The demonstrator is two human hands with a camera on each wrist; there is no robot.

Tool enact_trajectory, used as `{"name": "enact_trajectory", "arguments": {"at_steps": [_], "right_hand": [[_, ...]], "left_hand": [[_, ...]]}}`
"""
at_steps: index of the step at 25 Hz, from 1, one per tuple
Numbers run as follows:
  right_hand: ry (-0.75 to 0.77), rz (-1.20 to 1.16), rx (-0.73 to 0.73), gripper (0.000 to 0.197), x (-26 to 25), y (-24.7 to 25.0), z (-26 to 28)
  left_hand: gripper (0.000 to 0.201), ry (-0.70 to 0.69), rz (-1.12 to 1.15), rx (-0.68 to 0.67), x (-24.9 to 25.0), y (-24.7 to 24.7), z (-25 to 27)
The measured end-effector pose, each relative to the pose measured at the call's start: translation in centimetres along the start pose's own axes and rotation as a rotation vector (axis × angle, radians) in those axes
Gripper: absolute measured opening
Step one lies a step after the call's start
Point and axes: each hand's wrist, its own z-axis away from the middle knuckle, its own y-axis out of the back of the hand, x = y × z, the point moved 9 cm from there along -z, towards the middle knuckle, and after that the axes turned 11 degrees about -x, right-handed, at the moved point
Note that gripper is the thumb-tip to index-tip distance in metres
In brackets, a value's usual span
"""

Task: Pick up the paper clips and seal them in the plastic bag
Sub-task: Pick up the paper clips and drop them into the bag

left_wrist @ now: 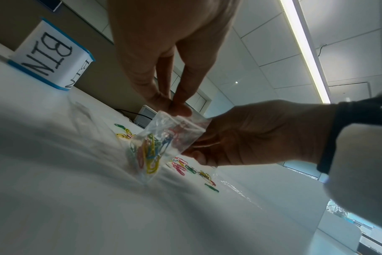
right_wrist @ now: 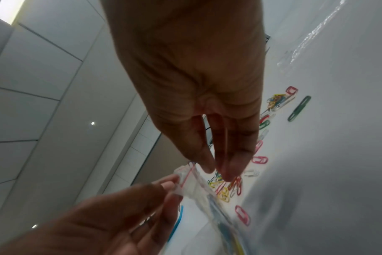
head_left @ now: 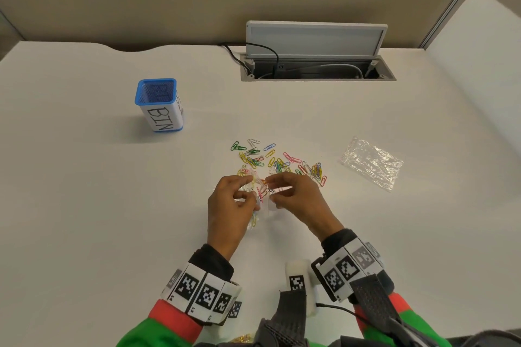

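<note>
A small clear plastic bag (head_left: 260, 200) with a red zip line stands upright on the white table (head_left: 112, 205), with several coloured paper clips (left_wrist: 150, 155) inside it. My left hand (head_left: 251, 191) pinches the bag's left rim between thumb and fingertips (left_wrist: 177, 107). My right hand (head_left: 272, 191) holds the opposite side of the mouth, its thumb (left_wrist: 196, 156) against the bag (left_wrist: 164, 131). The mouth stands open between both hands (right_wrist: 192, 181). Many loose paper clips (head_left: 277, 160) lie scattered just beyond the hands. How the right fingertips (right_wrist: 227, 170) grip is partly hidden.
A second, crumpled clear bag (head_left: 372, 163) lies flat to the right. At the left back stands a blue mesh cup labelled BIN (head_left: 159, 105). An open cable hatch (head_left: 315, 65) with black cords sits at the table's far edge.
</note>
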Motion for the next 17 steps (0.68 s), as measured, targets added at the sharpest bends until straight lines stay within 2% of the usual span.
{"name": "enact_trajectory", "arguments": {"at_steps": [3, 6, 9, 11, 14, 15, 17], "right_hand": [[0.037, -0.094, 0.058, 0.017, -0.5, 0.2, 0.2], [0.124, -0.007, 0.133, 0.01, -2.1, 0.7, 0.4], [0.197, 0.138, 0.039, 0.013, -4.0, -0.5, 0.6], [0.202, 0.141, 0.095, 0.017, -3.9, 0.0, 0.6], [0.024, 0.07, 0.38, 0.012, -0.9, 3.0, 0.7], [-0.057, 0.128, 0.403, 0.007, 0.0, 3.3, 0.4], [-0.175, 0.283, 0.352, 0.014, 1.3, 2.8, -0.1]], "left_hand": [[0.03, 0.001, -0.019, -0.01, -0.2, -0.1, -0.2], [0.031, 0.009, -0.018, -0.007, -0.3, 0.0, -0.2], [0.031, 0.01, 0.013, -0.005, -0.3, 0.0, -0.1], [0.03, 0.011, 0.01, 0.003, -0.3, 0.2, -0.1], [0.028, 0.01, 0.011, 0.032, -0.3, 0.7, 0.0], [0.027, 0.01, 0.012, 0.038, -0.4, 0.9, 0.1], [0.028, 0.013, 0.004, 0.039, -0.6, 1.1, 0.1]]}}
